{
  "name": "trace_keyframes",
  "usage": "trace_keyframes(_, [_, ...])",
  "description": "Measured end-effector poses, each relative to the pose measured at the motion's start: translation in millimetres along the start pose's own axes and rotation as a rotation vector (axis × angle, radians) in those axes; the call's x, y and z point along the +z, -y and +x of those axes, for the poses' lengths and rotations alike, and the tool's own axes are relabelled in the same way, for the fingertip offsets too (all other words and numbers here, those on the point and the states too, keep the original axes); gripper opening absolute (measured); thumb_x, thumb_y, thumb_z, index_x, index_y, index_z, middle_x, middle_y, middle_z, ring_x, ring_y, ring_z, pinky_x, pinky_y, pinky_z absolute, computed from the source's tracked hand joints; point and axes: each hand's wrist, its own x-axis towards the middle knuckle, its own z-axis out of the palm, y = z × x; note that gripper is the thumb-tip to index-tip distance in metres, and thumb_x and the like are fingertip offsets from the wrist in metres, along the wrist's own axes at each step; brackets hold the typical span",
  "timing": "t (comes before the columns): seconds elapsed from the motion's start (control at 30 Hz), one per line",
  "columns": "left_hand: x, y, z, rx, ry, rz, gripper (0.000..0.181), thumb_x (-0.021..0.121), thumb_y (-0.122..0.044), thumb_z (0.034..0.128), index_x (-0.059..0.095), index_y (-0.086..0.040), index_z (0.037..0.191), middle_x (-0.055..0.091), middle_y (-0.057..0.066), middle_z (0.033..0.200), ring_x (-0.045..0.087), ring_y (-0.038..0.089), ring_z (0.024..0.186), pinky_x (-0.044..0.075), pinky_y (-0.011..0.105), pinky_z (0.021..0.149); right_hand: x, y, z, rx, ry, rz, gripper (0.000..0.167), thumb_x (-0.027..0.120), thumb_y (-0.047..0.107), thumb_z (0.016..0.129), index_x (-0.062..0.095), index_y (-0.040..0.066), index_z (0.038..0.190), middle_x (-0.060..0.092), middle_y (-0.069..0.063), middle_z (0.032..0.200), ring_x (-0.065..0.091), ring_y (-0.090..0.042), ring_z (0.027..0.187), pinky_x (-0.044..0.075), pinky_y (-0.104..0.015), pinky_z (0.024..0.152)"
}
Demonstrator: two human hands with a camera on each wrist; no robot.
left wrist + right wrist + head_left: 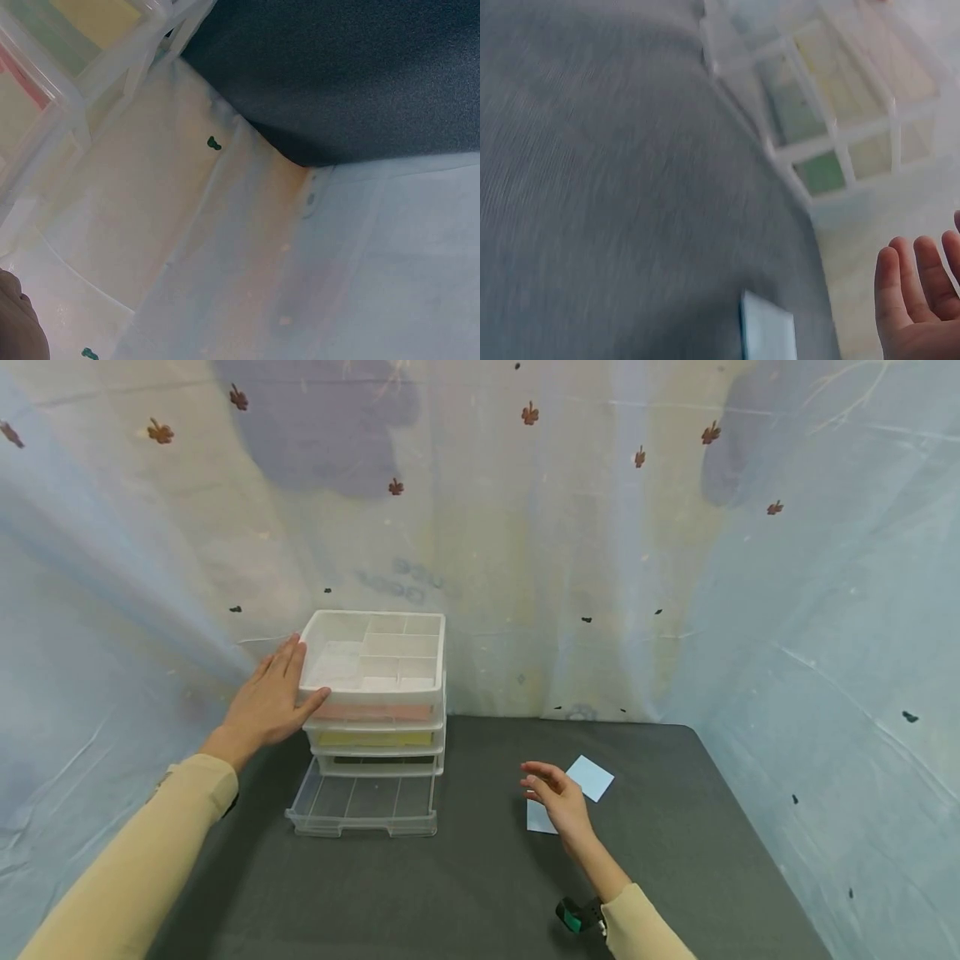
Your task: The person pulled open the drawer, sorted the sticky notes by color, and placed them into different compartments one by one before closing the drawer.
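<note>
A clear-fronted drawer unit [375, 724] stands at the left of the table, with a compartmented white tray top [401, 645]. Pink and yellow contents show through its upper drawers. Its transparent bottom drawer [360, 824] is pulled out toward the front. My left hand [270, 697] rests against the unit's upper left side, fingers extended and thumb near the tray's front corner. Over light blue paper squares [590, 777] hovers my right hand [558, 802], its fingers loosely bent with nothing between them. It partly hides the nearer blue square [540, 817].
The dark grey table [480, 893] extends in front of the unit and to the right. A patterned curtain [525, 568] hangs close behind the table and along both sides. A black device with a green patch [573, 917] sits at my right wrist.
</note>
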Motion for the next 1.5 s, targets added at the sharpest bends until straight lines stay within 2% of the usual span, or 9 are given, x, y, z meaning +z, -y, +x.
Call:
trace_keyframes(0.17, [1.9,2.2,0.6,0.002,-0.007,0.006,0.099,0.040,-0.062,0.1068,-0.004,0.004,0.164,-0.008,0.021,0.173,0.002,0.040,0.160,0.008,0.058,0.128,-19,-12,-0.8,-0.017,-0.050,-0.061,0.029,0.063,0.008,0.105,0.067,-0.003,0.132,0.066,-0.024,0.133,0.071,-0.032,0.110,0.062,-0.034,0.090])
trace_keyframes(0.33, [3.8,3.8,1.5,0.002,-0.011,0.001,0.099,0.039,-0.064,0.1064,-0.004,0.004,0.164,-0.008,0.021,0.173,0.001,0.039,0.160,0.007,0.057,0.129,-36,-22,-0.4,0.000,-0.098,-0.149,0.029,0.066,0.005,0.101,0.069,-0.002,0.129,0.068,-0.024,0.131,0.073,-0.019,0.102,0.062,-0.028,0.084])
trace_keyframes(0.5, [3.7,3.0,1.1,-0.003,-0.003,0.000,0.099,0.039,-0.064,0.1064,-0.005,0.004,0.164,-0.009,0.020,0.173,0.000,0.040,0.160,0.006,0.057,0.129,-51,-27,0.7,0.016,-0.096,-0.282,0.028,0.069,0.006,0.100,0.071,0.001,0.127,0.070,-0.021,0.128,0.073,-0.016,0.098,0.058,-0.020,0.077])
trace_keyframes(0.67, [2.1,2.1,0.0,-0.005,-0.001,-0.005,0.099,0.040,-0.063,0.1065,-0.005,0.003,0.164,-0.009,0.020,0.173,0.000,0.039,0.160,0.005,0.056,0.129,-62,-30,2.8,0.001,-0.074,-0.435,0.027,0.070,0.007,0.099,0.072,0.001,0.125,0.071,-0.021,0.126,0.074,-0.026,0.105,0.056,-0.020,0.074])
trace_keyframes(0.8, [1.5,1.8,0.2,-0.006,0.000,0.001,0.099,0.040,-0.063,0.1065,-0.005,0.004,0.164,-0.009,0.020,0.173,0.001,0.040,0.160,0.006,0.057,0.129,-67,-31,6.4,-0.006,-0.045,-0.500,0.028,0.072,0.006,0.097,0.072,0.001,0.124,0.073,-0.019,0.122,0.074,-0.031,0.106,0.056,-0.021,0.074])
trace_keyframes(1.0, [2.5,2.4,0.6,-0.001,-0.008,0.012,0.098,0.040,-0.062,0.1068,-0.005,0.004,0.164,-0.008,0.021,0.173,0.002,0.040,0.160,0.008,0.058,0.128,-73,-37,11.8,-0.033,0.020,-0.574,0.032,0.074,0.003,0.094,0.071,-0.001,0.125,0.074,-0.016,0.119,0.075,-0.023,0.094,0.054,-0.023,0.069])
trace_keyframes(1.13, [3.1,2.0,-0.2,0.004,-0.014,0.006,0.098,0.041,-0.061,0.1071,-0.004,0.004,0.164,-0.007,0.021,0.173,0.002,0.040,0.160,0.009,0.058,0.128,-76,-41,12.9,-0.082,0.052,-0.660,0.033,0.076,0.003,0.092,0.072,-0.001,0.124,0.074,-0.015,0.117,0.073,-0.020,0.089,0.056,-0.027,0.070])
trace_keyframes(1.33, [4.7,2.8,-0.9,-0.001,-0.015,-0.004,0.098,0.040,-0.062,0.1069,-0.004,0.003,0.165,-0.007,0.020,0.173,0.001,0.039,0.160,0.007,0.056,0.129,-77,-44,14.0,-0.153,0.108,-0.792,0.039,0.080,0.001,0.086,0.072,-0.001,0.124,0.073,-0.014,0.112,0.072,-0.026,0.091,0.059,-0.043,0.080])
trace_keyframes(1.5, [4.5,3.2,0.3,0.001,-0.016,-0.007,0.097,0.039,-0.062,0.1070,-0.003,0.004,0.165,-0.008,0.020,0.173,0.001,0.039,0.160,0.006,0.057,0.129,-78,-44,17.0,-0.156,0.161,-0.860,0.046,0.083,0.004,0.083,0.070,-0.001,0.127,0.071,-0.016,0.115,0.070,-0.025,0.093,0.058,-0.044,0.080])
